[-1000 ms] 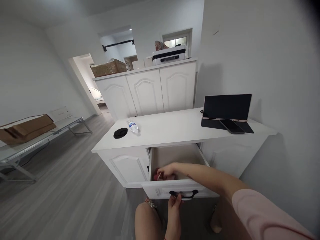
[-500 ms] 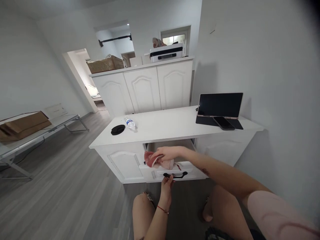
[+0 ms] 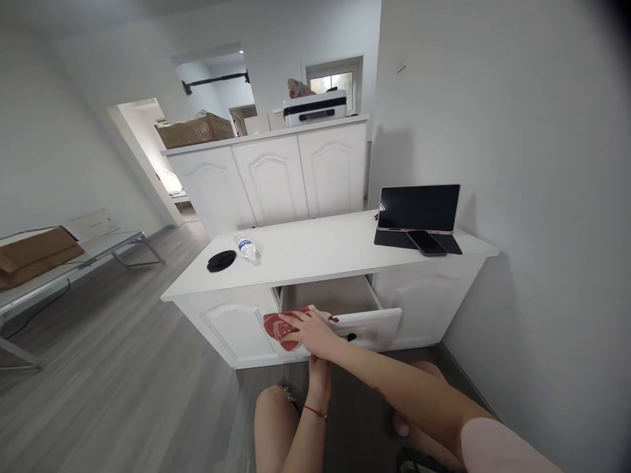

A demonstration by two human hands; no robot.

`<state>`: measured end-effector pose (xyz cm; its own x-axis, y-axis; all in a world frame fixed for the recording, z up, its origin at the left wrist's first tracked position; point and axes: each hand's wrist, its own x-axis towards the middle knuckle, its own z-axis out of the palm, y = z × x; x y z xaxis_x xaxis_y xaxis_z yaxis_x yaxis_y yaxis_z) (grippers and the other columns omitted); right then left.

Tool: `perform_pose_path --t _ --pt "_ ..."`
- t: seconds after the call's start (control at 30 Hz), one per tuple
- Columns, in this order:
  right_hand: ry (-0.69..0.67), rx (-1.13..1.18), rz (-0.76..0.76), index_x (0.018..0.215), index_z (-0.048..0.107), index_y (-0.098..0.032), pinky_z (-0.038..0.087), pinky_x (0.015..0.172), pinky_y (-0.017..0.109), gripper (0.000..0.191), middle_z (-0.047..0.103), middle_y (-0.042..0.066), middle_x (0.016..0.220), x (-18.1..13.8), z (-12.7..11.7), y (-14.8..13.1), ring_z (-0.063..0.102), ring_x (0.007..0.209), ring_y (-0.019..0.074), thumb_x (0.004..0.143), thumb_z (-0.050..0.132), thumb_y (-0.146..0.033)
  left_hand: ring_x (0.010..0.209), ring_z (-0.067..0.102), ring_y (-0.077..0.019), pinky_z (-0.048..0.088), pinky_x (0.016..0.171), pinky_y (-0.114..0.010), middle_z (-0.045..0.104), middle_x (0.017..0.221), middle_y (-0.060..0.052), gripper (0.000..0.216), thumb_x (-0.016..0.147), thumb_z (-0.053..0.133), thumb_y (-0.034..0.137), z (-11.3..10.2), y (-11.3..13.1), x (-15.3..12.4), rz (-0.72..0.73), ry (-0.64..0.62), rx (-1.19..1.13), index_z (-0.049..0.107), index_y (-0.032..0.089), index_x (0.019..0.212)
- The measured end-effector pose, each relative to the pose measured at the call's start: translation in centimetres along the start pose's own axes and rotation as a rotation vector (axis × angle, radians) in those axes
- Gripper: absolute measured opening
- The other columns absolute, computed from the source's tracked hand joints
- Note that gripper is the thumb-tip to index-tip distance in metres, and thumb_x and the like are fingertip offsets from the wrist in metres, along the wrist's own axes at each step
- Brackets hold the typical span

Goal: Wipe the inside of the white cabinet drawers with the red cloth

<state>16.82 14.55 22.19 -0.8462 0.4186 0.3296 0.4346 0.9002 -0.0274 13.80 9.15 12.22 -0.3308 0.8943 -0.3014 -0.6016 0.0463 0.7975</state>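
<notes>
My right hand [image 3: 315,334] lies over a red and white cloth [image 3: 277,327], fingers spread across it. The cloth is pressed on the top left part of the drawer front [image 3: 387,324], and a red loop hangs at its right end. The drawer [image 3: 340,297] is pulled out and its inside shows bare. Below my right hand is my left hand [image 3: 319,376], with a red string on the wrist. Its fingers are partly hidden, closed at the left end of the black drawer handle [image 3: 351,337], most of which is covered.
On the white cabinet top [image 3: 305,253] are a black round object [image 3: 221,261], a plastic bottle [image 3: 246,247], a tablet [image 3: 419,207] and a phone [image 3: 426,243]. Behind stands a taller cabinet [image 3: 276,177] with a box [image 3: 197,130] and a suitcase [image 3: 315,108]. A wall [image 3: 542,197] borders the right.
My right hand and the cloth have moved down and left, from above the drawer edge onto its front. The cloth is spread flatter. My left hand stays low by the handle.
</notes>
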Motion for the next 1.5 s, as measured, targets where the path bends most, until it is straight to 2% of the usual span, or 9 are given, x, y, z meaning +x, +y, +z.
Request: perform_pose_path --t 0.13,0.4,0.6,0.8,1.03,1.17,1.4,1.43,1.5 --pt "0.031 0.003 -0.018 0.115 0.064 -0.039 0.031 0.106 0.052 0.029 0.029 -0.007 0.156 -2.9 -0.9 1.9 0.036 0.136 0.0287 0.093 0.050 -0.025 0.073 0.061 -0.0153 0.047 0.069 -0.029 0.066 0.078 -0.002 0.020 0.063 0.076 0.018 -0.5 -0.4 0.1 -0.046 0.022 -0.111 0.063 0.016 0.078" --pt "0.212 -0.173 -0.004 0.124 0.058 -0.041 0.028 0.109 0.045 0.033 0.040 -0.006 0.151 -11.1 -1.0 6.6 0.035 0.137 0.0209 0.093 0.053 -0.029 0.064 0.058 -0.0100 0.043 0.066 -0.024 0.057 0.064 0.004 0.042 0.054 0.086 0.037 -0.9 -1.0 0.4 -0.062 0.046 -0.078 0.050 0.019 0.062" --pt "0.332 -0.316 0.047 0.122 0.060 -0.039 0.019 0.112 0.041 0.034 0.046 -0.008 0.146 -16.9 0.6 9.5 0.030 0.140 0.0185 0.091 0.054 -0.025 0.067 0.059 -0.0098 0.044 0.069 -0.024 0.059 0.070 0.004 0.045 0.051 0.088 0.043 -0.9 -0.8 0.3 -0.069 0.037 -0.063 0.055 0.018 0.069" --pt "0.490 -0.285 0.274 0.120 0.063 -0.037 0.018 0.113 0.046 0.041 0.061 -0.002 0.131 -20.0 3.7 9.1 0.035 0.136 0.0209 0.089 0.049 -0.015 0.067 0.059 -0.0104 0.043 0.066 -0.023 0.059 0.068 0.004 0.046 0.050 0.088 0.045 -0.9 -0.8 0.2 -0.083 0.038 -0.045 0.055 0.018 0.068" --pt "0.762 -0.254 0.591 0.107 0.068 -0.028 0.034 0.103 0.054 0.039 0.050 0.010 0.129 -20.1 9.3 6.3 0.036 0.128 0.0311 0.084 0.045 -0.006 0.065 0.059 -0.0105 0.043 0.066 -0.024 0.058 0.066 0.004 0.052 0.044 0.089 0.048 -0.6 -0.5 -0.1 -0.089 0.056 -0.050 0.053 0.018 0.068" --pt "0.877 -0.184 0.742 0.109 0.062 -0.021 0.037 0.098 0.059 0.036 0.040 0.015 0.129 -18.8 12.0 5.1 0.037 0.123 0.0346 0.081 0.044 -0.009 0.059 0.057 -0.0089 0.045 0.065 -0.023 0.054 0.061 0.006 0.053 0.042 0.089 0.048 -0.3 -0.5 -0.1 -0.064 0.068 -0.076 0.051 0.018 0.065" --pt "1.059 0.299 1.241 0.119 0.045 -0.018 0.040 0.096 0.055 0.037 0.043 0.020 0.118 -14.7 15.6 1.5 0.043 0.117 0.0356 0.084 0.042 -0.030 0.059 0.061 -0.0106 0.050 0.065 -0.023 0.058 0.060 0.005 0.048 0.045 0.091 0.036 0.5 -0.5 -0.8 -0.081 0.101 -0.200 0.049 0.019 0.062" --pt "1.087 0.347 1.277 0.118 0.044 -0.018 0.042 0.093 0.055 0.037 0.046 0.019 0.113 -14.1 16.0 1.0 0.046 0.112 0.0355 0.085 0.042 -0.034 0.059 0.063 -0.0115 0.051 0.064 -0.023 0.059 0.060 0.004 0.044 0.049 0.090 0.030 0.5 -0.3 -1.0 -0.100 0.109 -0.209 0.051 0.019 0.063" --pt "1.014 0.438 1.177 0.118 0.042 -0.020 0.047 0.086 0.052 0.035 0.053 0.016 0.104 -12.8 16.6 0.0 0.053 0.102 0.0328 0.087 0.038 -0.037 0.063 0.066 -0.0143 0.052 0.064 -0.025 0.064 0.065 -0.001 0.032 0.056 0.085 0.017 0.0 0.0 -1.5 -0.141 0.159 -0.218 0.055 0.017 0.065"
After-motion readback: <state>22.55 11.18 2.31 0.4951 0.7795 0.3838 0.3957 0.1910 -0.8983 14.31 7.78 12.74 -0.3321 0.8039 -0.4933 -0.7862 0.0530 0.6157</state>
